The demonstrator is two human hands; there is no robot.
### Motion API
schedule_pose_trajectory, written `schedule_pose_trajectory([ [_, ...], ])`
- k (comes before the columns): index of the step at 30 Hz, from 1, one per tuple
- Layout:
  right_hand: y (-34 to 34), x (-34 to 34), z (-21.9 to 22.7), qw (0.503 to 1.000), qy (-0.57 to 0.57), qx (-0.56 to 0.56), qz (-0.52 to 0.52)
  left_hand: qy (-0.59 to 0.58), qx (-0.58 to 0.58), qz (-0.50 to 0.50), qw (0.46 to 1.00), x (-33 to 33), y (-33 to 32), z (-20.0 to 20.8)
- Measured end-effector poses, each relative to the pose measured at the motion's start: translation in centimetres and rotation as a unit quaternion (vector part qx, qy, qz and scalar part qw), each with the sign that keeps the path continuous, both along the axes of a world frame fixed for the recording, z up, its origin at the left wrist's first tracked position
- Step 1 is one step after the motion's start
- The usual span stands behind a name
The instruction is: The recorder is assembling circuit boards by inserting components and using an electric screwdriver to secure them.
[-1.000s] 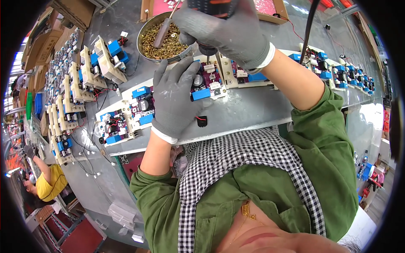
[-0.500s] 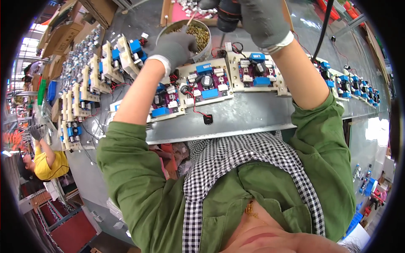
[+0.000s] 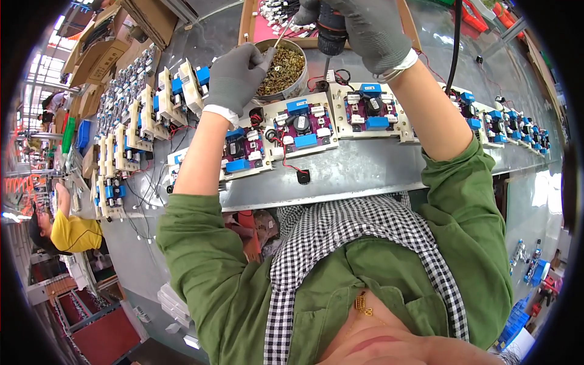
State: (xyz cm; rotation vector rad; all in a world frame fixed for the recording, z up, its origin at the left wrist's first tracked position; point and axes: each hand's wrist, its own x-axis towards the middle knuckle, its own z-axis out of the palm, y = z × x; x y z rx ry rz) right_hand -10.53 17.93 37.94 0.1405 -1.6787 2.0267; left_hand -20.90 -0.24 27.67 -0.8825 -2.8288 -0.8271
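My left hand (image 3: 237, 76), in a grey glove, is beside a round metal bowl (image 3: 302, 82) of small brassy screws. Its fingers pinch a thin stick-like tool (image 3: 281, 34) that slants up over the bowl's far side; its exact kind is unclear. With my right hand (image 3: 376, 42), also gloved, I grip a black power screwdriver (image 3: 331, 33) pointing downward. Its bit is near the upper corner of a white-framed circuit board (image 3: 368, 109); I cannot tell whether it touches. Left of that lies another board (image 3: 299, 125) with blue and black components.
More framed boards (image 3: 143, 118) stand in rows at left, others (image 3: 517, 125) run off right. A shallow box (image 3: 246, 24) holds white connectors on pink. A black cable (image 3: 456, 48) hangs at right. A small black part (image 3: 303, 176) lies near the table edge. Another person (image 3: 73, 231) is at far left.
My left hand has drawn left and up out of the bowl, the thin tool still in its fingers. The screwdriver has shifted slightly down and right with my right hand.
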Motion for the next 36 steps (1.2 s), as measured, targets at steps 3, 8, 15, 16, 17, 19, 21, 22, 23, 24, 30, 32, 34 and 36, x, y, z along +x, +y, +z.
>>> schedule_pose_trajectory([
  [3,-0.2,0.1,0.6,1.000,-0.003,-0.012,0.024,-0.031,0.149,-0.027,0.988,1.6,-0.7,-0.3],
  [8,-1.1,0.9,1.3,0.982,0.110,-0.082,0.129,-0.208,0.294,-0.002,0.933,8.0,-2.4,0.8],
  [15,-3.3,0.6,0.2,0.969,0.145,-0.073,0.185,-0.157,0.454,0.039,0.876,12.3,-3.7,-2.4],
  [16,-3.6,0.6,0.0,0.968,0.142,-0.076,0.192,-0.159,0.454,0.044,0.876,12.7,-4.0,-2.4],
  [17,-3.8,0.5,-0.2,0.967,0.140,-0.077,0.197,-0.168,0.466,0.058,0.867,13.0,-4.0,-2.2],
  [19,-4.2,0.3,-0.4,0.965,0.137,-0.080,0.207,-0.151,0.474,0.071,0.864,13.1,-4.2,-2.5],
  [21,-4.6,0.1,-0.4,0.963,0.136,-0.082,0.215,-0.145,0.463,0.070,0.871,13.1,-4.5,-2.6],
  [22,-4.8,0.0,-0.4,0.963,0.136,-0.083,0.219,-0.138,0.451,0.068,0.879,13.0,-4.6,-2.5],
  [23,-5.0,-0.1,-0.5,0.962,0.136,-0.085,0.223,-0.139,0.452,0.068,0.879,13.1,-4.6,-2.5],
  [24,-5.1,-0.3,-0.6,0.961,0.135,-0.086,0.227,-0.150,0.475,0.073,0.864,13.2,-4.5,-2.4],
  [30,-5.9,-1.0,-1.3,0.955,0.132,-0.094,0.250,0.007,0.371,0.095,0.924,12.5,-5.0,-3.4],
  [32,-6.2,-1.5,-1.5,0.952,0.131,-0.095,0.258,0.107,0.301,0.080,0.944,12.0,-5.4,-3.7],
  [34,-7.3,-3.3,-3.7,0.977,0.142,-0.092,0.132,0.091,0.161,0.033,0.982,11.5,-5.5,-3.2],
  [36,-7.5,-3.0,-3.7,0.993,0.014,-0.031,0.115,0.075,0.150,0.002,0.986,11.4,-6.3,-4.1],
])
